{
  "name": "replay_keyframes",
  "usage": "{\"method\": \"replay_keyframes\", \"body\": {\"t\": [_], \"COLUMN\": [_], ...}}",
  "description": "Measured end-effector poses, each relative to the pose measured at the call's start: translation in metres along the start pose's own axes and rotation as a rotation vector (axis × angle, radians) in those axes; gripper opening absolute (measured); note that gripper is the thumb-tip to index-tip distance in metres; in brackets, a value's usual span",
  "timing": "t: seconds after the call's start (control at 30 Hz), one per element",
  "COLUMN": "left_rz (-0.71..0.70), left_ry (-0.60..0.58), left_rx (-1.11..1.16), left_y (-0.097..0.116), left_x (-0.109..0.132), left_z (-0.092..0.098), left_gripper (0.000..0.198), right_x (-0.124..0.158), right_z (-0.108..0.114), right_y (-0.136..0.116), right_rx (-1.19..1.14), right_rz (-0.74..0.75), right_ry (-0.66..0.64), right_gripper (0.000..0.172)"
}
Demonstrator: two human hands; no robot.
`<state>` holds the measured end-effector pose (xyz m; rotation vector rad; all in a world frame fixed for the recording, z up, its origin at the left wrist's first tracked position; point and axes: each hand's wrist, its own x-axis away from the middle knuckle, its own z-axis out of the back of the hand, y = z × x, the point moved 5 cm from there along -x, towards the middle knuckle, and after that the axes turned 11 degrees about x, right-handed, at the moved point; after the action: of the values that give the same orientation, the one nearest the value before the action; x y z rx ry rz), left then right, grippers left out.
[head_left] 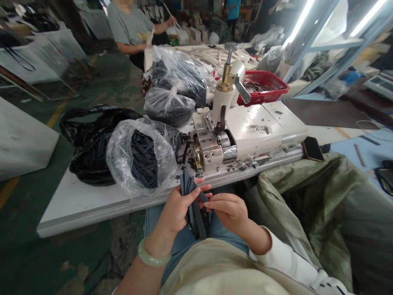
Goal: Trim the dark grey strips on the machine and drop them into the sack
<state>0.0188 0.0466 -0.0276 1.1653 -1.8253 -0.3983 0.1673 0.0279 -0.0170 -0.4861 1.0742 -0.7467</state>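
A bundle of dark blue-grey strips (188,186) is gripped in my left hand (175,208), thumb across it, above my lap. My right hand (229,209) pinches the end of one strip (202,197) that slants out of the bundle to the right. Just beyond my hands stands a cream machine (260,127) with a metal head and a brass-collared post. To its left, a clear plastic bag (121,157) lies open on the table, with many similar dark strips (143,159) inside.
A black plastic bag (89,151) sits at the table's left end. Tied clear bags (168,106) and a red basket (270,96) stand behind the machine. A phone (312,148) rests at its right end, above a greenish sack (322,192). Across the table is another person (130,28).
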Motion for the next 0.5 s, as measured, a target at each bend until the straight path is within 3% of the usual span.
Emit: {"method": "replay_keyframes", "body": {"t": [0.13, 0.2, 0.33, 0.5], "left_rz": [-0.075, -0.113, -0.058, 0.080], "left_ry": [0.021, 0.007, -0.077, -0.284], "left_rx": [-0.137, -0.154, -0.207, -0.540], "left_y": [0.006, 0.014, 0.022, 0.012], "left_x": [-0.004, -0.005, -0.002, 0.008], "left_z": [0.005, 0.008, 0.010, 0.006], "left_gripper": [0.031, 0.032, 0.038, 0.031], "right_x": [0.003, 0.005, -0.001, -0.011], "right_z": [0.007, 0.006, 0.008, 0.003], "right_y": [0.024, 0.034, 0.041, 0.041], "right_rx": [-0.500, -0.730, -0.849, -0.851], "right_rz": [-0.473, -0.607, -0.607, -0.562], "right_ry": [0.245, 0.291, 0.185, 0.052], "right_gripper": [0.013, 0.004, 0.010, 0.017]}}
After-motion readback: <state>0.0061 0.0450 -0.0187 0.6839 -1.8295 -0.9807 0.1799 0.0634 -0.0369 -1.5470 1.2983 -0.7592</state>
